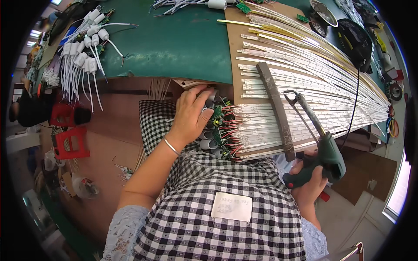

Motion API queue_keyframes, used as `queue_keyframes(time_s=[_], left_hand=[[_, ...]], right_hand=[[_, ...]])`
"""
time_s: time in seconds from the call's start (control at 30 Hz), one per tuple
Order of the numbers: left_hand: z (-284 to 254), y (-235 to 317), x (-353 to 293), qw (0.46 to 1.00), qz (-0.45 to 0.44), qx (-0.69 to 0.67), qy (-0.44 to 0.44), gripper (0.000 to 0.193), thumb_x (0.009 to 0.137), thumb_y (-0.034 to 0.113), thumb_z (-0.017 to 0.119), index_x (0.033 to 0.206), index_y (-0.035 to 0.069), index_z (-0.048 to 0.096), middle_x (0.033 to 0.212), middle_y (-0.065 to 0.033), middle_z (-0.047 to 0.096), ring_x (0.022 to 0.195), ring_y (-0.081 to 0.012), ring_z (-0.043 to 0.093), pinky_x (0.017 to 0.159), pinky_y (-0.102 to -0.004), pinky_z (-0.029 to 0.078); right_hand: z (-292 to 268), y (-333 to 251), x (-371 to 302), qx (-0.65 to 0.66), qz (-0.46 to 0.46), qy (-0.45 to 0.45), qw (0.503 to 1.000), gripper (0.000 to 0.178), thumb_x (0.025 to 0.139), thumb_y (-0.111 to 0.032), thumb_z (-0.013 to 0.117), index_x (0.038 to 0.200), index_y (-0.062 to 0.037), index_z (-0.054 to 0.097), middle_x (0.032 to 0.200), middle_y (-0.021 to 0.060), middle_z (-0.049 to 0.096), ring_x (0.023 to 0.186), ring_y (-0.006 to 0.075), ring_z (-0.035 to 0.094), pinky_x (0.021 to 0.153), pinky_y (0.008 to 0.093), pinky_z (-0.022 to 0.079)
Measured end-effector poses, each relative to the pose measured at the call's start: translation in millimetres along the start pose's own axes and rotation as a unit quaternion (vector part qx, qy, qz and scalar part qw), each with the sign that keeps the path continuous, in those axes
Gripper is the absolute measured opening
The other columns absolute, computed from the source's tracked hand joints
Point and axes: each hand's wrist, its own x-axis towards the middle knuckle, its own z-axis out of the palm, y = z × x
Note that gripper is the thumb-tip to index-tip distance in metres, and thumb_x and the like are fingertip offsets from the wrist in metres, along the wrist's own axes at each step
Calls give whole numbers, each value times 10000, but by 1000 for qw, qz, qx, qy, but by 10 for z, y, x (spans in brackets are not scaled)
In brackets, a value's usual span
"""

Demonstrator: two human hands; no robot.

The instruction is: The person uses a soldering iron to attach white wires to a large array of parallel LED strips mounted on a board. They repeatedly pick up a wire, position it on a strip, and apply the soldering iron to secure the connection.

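Observation:
My left hand [190, 112] curls at the table's front edge, its fingers closed round a grey-white plastic cap [212, 98]. Beside the thumb are small green circuit boards [217, 114], wired in red and white to long, thin LED strips [261, 124]. More caps [208, 144] hang below the hand, above my lap. Low on the right, my right hand [310, 179] grips the dark handle of a green corded power tool [332, 158]. Its long metal tube ends in a hook and points up and left over the strips. The fingers partly hide the handle.
A dark grey bar [276, 111] lies across the strips on a brown board [234, 48]. White caps with cables [82, 54] pile at the left of the green tabletop [170, 48]. At the back right sit metal dishes [324, 15] and a black mesh item [355, 41]. Red stools [72, 143] stand left.

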Motion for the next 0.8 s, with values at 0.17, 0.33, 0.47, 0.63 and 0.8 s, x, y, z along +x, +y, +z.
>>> queue_keyframes(time_s=[0.17, 0.33, 0.47, 0.63, 0.8], left_hand=[[-85, 95, -87, 999, -22, -28, -40, 505, 934, 445, 459, 1195, 25, 560, 1053, -155, 516, 965, -341, 481, 870, -425, 382], [-122, 1, -64, 999, -38, 11, -17, 469, 954, 431, 433, 1092, 22, 616, 948, -136, 538, 864, -337, 494, 784, -417, 393], [-300, 31, 33, 986, -90, 4, -141, 355, 887, 383, 567, 922, 52, 693, 821, -112, 616, 772, -310, 583, 705, -396, 463], [-899, -9, 1082, 999, 18, 31, 20, 180, 779, 154, 676, 936, 64, 678, 871, -125, 645, 826, -315, 617, 741, -405, 495], [-632, -934, 2660, 922, 108, 300, 218, 771, 716, 192, 711, 1407, 145, 372, 1147, -149, 599, 1089, -395, 546, 962, -497, 415]], right_hand=[[91, -47, 80, 14, -30, 5, 999, 492, 919, -334, 570, 1194, 61, 471, 959, 145, 575, 624, 175, 587, 531, 304, 514], [134, -85, 126, -6, -6, 15, 1000, 450, 937, -382, 531, 1128, 25, 518, 748, 118, 582, 570, 171, 556, 516, 296, 477], [146, -76, 129, 12, -12, 39, 999, 439, 936, -369, 541, 1135, 21, 516, 793, 129, 594, 577, 169, 569, 513, 302, 489], [122, -152, 180, 54, -38, 55, 996, 503, 925, -288, 580, 1266, 39, 407, 1117, 170, 564, 654, 182, 621, 516, 316, 545], [184, -188, 228, 62, -53, 65, 995, 454, 924, -265, 569, 1229, 43, 435, 1079, 147, 564, 657, 178, 614, 529, 324, 548]])
